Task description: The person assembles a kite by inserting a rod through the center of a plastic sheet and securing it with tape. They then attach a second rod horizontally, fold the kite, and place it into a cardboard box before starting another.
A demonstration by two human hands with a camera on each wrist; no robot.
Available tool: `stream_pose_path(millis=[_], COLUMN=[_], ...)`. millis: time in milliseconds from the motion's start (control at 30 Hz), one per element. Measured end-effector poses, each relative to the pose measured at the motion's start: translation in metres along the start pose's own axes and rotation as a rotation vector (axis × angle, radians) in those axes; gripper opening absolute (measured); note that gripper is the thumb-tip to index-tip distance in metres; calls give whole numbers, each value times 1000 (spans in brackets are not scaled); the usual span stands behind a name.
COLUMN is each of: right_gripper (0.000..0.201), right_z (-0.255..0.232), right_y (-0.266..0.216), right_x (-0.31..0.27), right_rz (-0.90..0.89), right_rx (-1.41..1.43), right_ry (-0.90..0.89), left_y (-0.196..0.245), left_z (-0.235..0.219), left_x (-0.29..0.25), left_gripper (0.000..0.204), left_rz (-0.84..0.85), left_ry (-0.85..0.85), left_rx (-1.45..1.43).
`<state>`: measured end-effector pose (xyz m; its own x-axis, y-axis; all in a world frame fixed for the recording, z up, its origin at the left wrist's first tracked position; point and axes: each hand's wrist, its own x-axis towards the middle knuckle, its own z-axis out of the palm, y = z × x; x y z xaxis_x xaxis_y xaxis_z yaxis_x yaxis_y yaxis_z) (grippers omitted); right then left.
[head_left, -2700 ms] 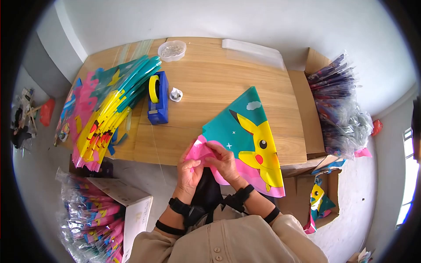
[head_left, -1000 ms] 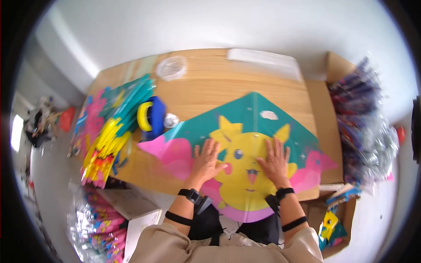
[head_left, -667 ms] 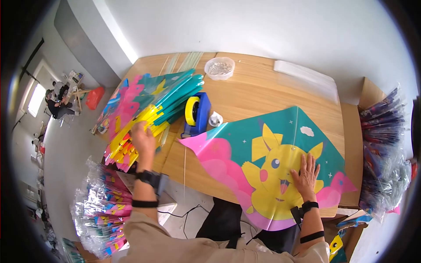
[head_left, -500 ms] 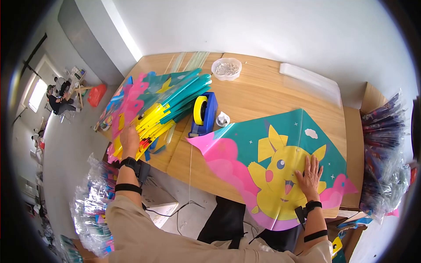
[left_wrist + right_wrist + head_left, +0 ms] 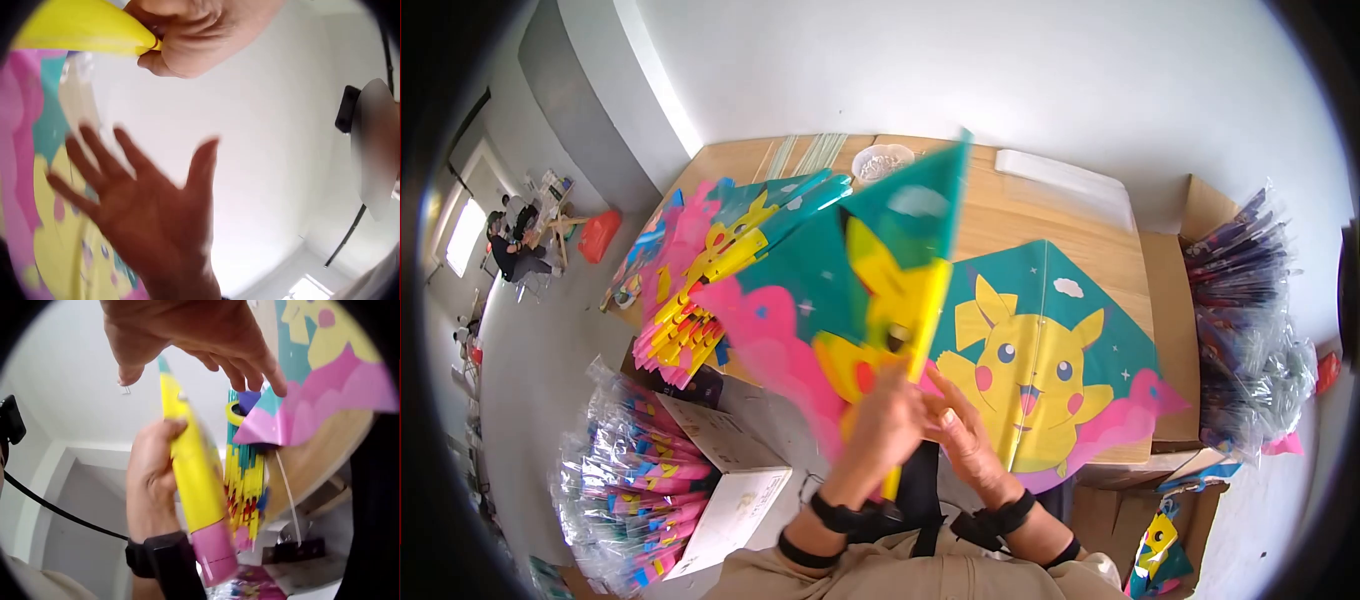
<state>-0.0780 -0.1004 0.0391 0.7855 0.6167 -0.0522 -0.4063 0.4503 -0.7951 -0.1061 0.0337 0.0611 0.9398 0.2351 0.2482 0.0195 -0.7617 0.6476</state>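
My left hand (image 5: 885,420) grips a folded kite (image 5: 800,290) by its yellow folded edge and holds it up over the table's front. It is teal, pink and yellow with a cartoon face. The right wrist view shows the left thumb pressed on the yellow fold (image 5: 194,469). Close beside it my right hand (image 5: 970,450) is spread; in the left wrist view the right hand (image 5: 150,212) has straight fingers and nothing in it. An unfolded kite (image 5: 1040,390) of the same print lies flat on the right of the table, its left part hidden behind the folded one.
Several folded kites (image 5: 680,335) are piled at the table's left. A tape roll (image 5: 235,414) shows in the right wrist view. At the back stand a clear bowl (image 5: 870,165) and a plastic sleeve (image 5: 1060,180). Boxes of bagged kites (image 5: 640,500) flank the table.
My left hand went to the pile at the left and has brought a folded kite back to the middle. My right hand has lifted off the flat kite and moved left beside it.
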Motion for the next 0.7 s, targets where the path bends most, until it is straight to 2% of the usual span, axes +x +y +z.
stream_pose_path(millis=[67,100,133,167,233,267,300,333,367,400,433,467,500,567,600,633,667,700], right_gripper=[57,43,27,23,18,15,16,16,18,23,26,30,30,38,38,38,39,40], right_z=[-6,-15,-31,-49,-85,-103,-127,-142,-131,-155,-159,-160,-153,-135,-129,-124,-119,-116], right_y=[17,22,26,27,21,15,12,12,-3,4,-2,-8,-12,-22,-23,-22,-20,-11], right_x=[-7,-11,-13,-16,-29,-36,-42,-47,-49,-52,-55,-56,-58,-60,-58,-56,-54,-50], right_rz=[-32,5,3,-10,12,45,69,96,76,92,106,120,129,-412,-409,-264,-127,-254], right_rx=[-72,-4,67,-20,-180,-250,-339,-427,-411,-638,-882,-1126,-1125,-1730,-1731,-1548,-1361,-1436], right_ry=[165,327,397,464,530,525,531,535,604,617,654,684,683,789,789,680,572,421], left_y=[13,8,8,8,6,-5,-18,-33,-59,-77,-80,-94,-117,-136,-136,-136,-137,-135], left_z=[37,51,57,60,55,55,53,51,56,48,35,33,37,44,44,44,43,38], left_x=[-16,-22,-27,-33,-44,-45,-47,-47,-48,-51,-54,-58,-66,-72,-69,-68,-64,-55], left_gripper=[42,42,42,42,37,30,26,18,12,9,8,7,10,13,18,24,24,31], left_rz=[-34,31,94,99,-73,-46,-146,-208,-228,-322,-482,-536,-544,-550,-582,-614,-617,-677], left_ry=[-172,-235,-299,-308,-383,-277,-179,-61,98,91,74,63,105,147,233,320,319,283], left_rx=[-184,-263,-344,-348,-768,-739,-751,-577,-642,-680,-665,-612,-602,-592,-632,-672,-672,-687])
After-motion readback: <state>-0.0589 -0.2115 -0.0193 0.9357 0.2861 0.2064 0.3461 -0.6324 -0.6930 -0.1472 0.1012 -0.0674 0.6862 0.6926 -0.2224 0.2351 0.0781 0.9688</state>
